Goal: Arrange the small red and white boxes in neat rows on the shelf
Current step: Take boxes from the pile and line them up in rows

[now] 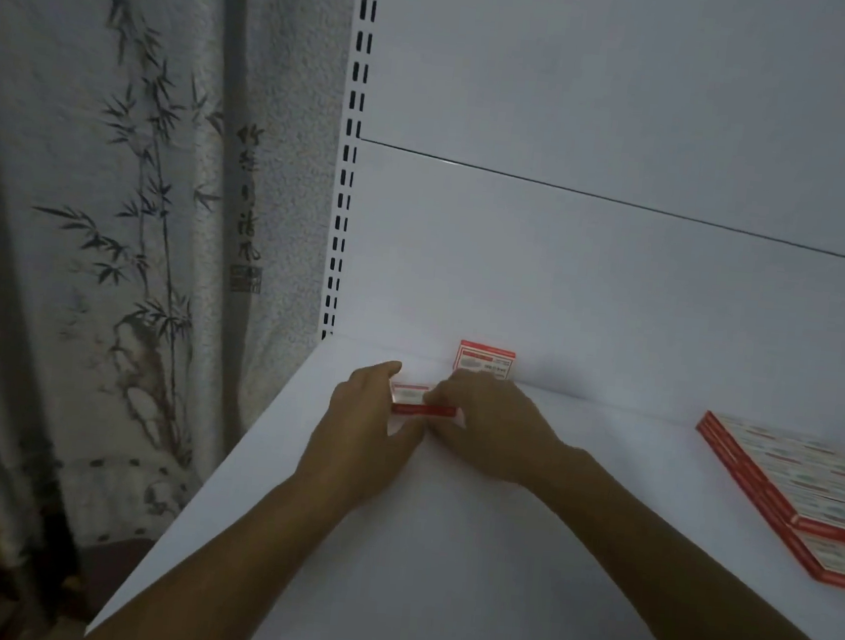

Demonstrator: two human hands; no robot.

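On the white shelf (439, 553) a small red and white box (415, 399) lies near the back left, held between both hands. My left hand (364, 417) grips its left end, thumb stretched along the far side. My right hand (488, 424) pinches its right end with curled fingers. Behind my right hand another small red and white box (486, 359) stands upright against the back panel. A flat group of several more boxes (796, 490) lies in rows at the right edge of the view, partly cut off.
The white back panel (619, 287) rises behind the shelf, with a slotted upright (346, 183) at its left end. A curtain printed with bamboo (134, 240) hangs left of the shelf. The shelf's left edge runs diagonally toward the lower left.
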